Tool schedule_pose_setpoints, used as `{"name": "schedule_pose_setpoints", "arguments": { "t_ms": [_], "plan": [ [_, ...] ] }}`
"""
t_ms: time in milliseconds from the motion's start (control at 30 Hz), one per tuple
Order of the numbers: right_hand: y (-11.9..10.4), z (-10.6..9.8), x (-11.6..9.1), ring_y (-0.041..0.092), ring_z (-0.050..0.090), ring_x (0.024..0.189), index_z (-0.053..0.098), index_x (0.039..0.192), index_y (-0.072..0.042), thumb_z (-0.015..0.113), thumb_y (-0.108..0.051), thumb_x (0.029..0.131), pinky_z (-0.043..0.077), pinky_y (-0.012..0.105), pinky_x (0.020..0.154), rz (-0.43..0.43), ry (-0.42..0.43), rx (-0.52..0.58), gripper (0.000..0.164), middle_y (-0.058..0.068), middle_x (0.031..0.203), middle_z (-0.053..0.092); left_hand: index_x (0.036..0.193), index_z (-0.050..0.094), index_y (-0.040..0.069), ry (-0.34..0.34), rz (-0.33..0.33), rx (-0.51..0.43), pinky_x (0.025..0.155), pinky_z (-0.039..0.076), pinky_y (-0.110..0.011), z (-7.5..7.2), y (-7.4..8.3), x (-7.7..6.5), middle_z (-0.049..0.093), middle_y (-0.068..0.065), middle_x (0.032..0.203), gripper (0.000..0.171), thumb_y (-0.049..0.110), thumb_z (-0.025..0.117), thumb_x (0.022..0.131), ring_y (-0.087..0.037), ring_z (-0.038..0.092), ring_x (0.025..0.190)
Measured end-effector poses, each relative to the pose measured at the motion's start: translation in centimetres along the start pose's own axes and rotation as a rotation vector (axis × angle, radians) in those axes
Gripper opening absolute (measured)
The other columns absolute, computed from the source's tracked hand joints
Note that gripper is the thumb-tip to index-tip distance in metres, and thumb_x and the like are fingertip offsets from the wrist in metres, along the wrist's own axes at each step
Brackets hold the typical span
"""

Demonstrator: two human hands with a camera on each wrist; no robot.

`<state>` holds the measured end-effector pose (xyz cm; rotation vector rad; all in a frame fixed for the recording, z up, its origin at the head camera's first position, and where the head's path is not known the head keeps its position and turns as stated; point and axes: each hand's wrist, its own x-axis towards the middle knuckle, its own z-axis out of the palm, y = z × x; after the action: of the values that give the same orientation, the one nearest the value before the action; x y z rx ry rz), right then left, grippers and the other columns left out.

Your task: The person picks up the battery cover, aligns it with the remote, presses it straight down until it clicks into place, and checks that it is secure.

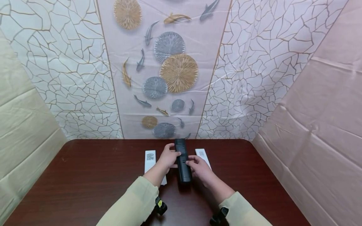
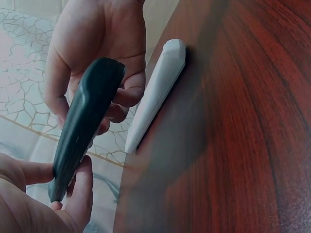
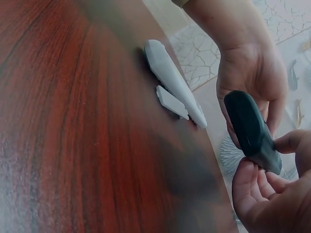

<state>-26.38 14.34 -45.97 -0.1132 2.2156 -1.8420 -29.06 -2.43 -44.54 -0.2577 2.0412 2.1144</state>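
A black remote control (image 1: pixel 183 172) is held above the table by both hands, its back with a small latch facing up. My left hand (image 1: pixel 168 157) pinches its far part, thumb on top and fingers beneath. From the other side my right hand (image 1: pixel 200 169) grips it nearer its middle, the thumb (image 1: pixel 190 163) beside the latch. The left wrist view shows the remote (image 2: pixel 87 111) edge-on, with a row of small buttons just visible along its underside. Its shadow falls on the table in both wrist views.
One white remote control (image 1: pixel 150 158) lies left of the hands, a small loose white cover (image 3: pixel 171 102) beside it. Another white remote (image 1: pixel 201 153) lies to the right, partly hidden by the right hand. The dark wooden table (image 1: pixel 93 175) meets patterned cloth walls (image 1: pixel 79 78).
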Motion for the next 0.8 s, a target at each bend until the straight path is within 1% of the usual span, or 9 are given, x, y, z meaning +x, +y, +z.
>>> {"name": "schedule_pose_setpoints", "arguments": {
  "t_ms": [67,200,300,400,500,567,633,700,800],
  "plan": [
    [0.2,0.0,0.0,0.020,0.064,0.078,0.052,0.134,0.002,0.056,-0.018,0.101,0.057,0.036,0.068,-0.002,0.014,-0.001,0.039,0.016,0.109,0.062,0.152,0.031,0.012,0.002,0.001,-0.002,0.068,0.060,-0.044,0.0,-0.1,0.1,0.050,-0.021,0.137,0.059,0.011,0.059,0.099,-0.037,0.063,0.110],
    [0.1,0.1,0.0,0.020,0.060,0.072,0.055,0.130,0.002,0.057,-0.014,0.099,0.055,0.034,0.061,-0.017,0.077,-0.010,0.035,0.013,0.100,0.061,0.152,0.031,0.012,0.002,0.001,-0.002,0.068,0.060,-0.044,0.0,-0.3,0.2,0.050,-0.021,0.137,0.060,0.011,0.059,0.099,-0.037,0.063,0.110],
    [-0.1,0.0,-0.4,0.020,0.057,0.068,0.057,0.127,0.001,0.058,-0.012,0.098,0.053,0.033,0.058,-0.034,0.127,-0.027,0.032,0.011,0.094,0.058,0.152,0.031,0.012,-0.002,-0.006,-0.003,0.069,0.060,-0.044,0.0,-0.5,0.3,0.050,-0.021,0.137,0.061,0.012,0.059,0.099,-0.037,0.062,0.111],
    [-0.3,-0.4,-1.1,0.020,0.056,0.068,0.057,0.126,0.002,0.058,-0.011,0.098,0.053,0.033,0.057,-0.047,0.157,-0.053,0.031,0.011,0.094,0.056,0.152,0.031,0.012,-0.003,-0.016,0.009,0.069,0.060,-0.044,0.4,-0.7,0.4,0.050,-0.021,0.137,0.061,0.013,0.060,0.099,-0.037,0.061,0.111],
    [-0.6,-0.9,-1.9,0.019,0.055,0.067,0.058,0.125,0.002,0.057,-0.011,0.099,0.053,0.030,0.056,-0.049,0.165,-0.054,0.030,0.013,0.097,0.056,0.151,0.033,0.012,0.007,-0.029,0.030,0.067,0.060,-0.043,0.7,-1.1,0.7,0.051,-0.021,0.135,0.060,0.014,0.062,0.098,-0.037,0.062,0.110],
    [-0.6,-1.2,-2.4,0.018,0.054,0.066,0.058,0.125,0.002,0.056,-0.010,0.100,0.052,0.030,0.055,-0.043,0.162,-0.039,0.028,0.016,0.101,0.056,0.151,0.033,0.011,0.015,-0.040,0.047,0.066,0.060,-0.044,0.8,-1.4,1.1,0.052,-0.022,0.133,0.060,0.012,0.062,0.098,-0.036,0.062,0.108],
    [-0.6,-1.5,-2.9,0.018,0.053,0.066,0.058,0.123,0.001,0.055,-0.011,0.100,0.051,0.029,0.055,-0.026,0.161,-0.013,0.026,0.016,0.103,0.057,0.150,0.034,0.011,0.025,-0.058,0.055,0.066,0.060,-0.044,1.0,-1.8,1.4,0.052,-0.022,0.132,0.059,0.011,0.062,0.098,-0.036,0.063,0.107],
    [-0.6,-1.8,-3.3,0.018,0.052,0.066,0.058,0.123,0.002,0.054,-0.011,0.101,0.050,0.029,0.054,-0.013,0.156,0.009,0.026,0.016,0.103,0.057,0.150,0.034,0.010,0.035,-0.067,0.058,0.067,0.060,-0.045,1.2,-2.2,1.7,0.052,-0.023,0.132,0.060,0.008,0.062,0.097,-0.038,0.062,0.108],
    [-0.5,-2.2,-3.9,0.018,0.052,0.067,0.056,0.123,0.003,0.054,-0.011,0.100,0.049,0.028,0.054,0.003,0.153,0.034,0.027,0.013,0.099,0.057,0.150,0.035,0.010,0.046,-0.079,0.052,0.069,0.059,-0.048,1.4,-2.7,2.0,0.048,-0.026,0.136,0.060,0.006,0.063,0.097,-0.041,0.059,0.113]
  ]
}}
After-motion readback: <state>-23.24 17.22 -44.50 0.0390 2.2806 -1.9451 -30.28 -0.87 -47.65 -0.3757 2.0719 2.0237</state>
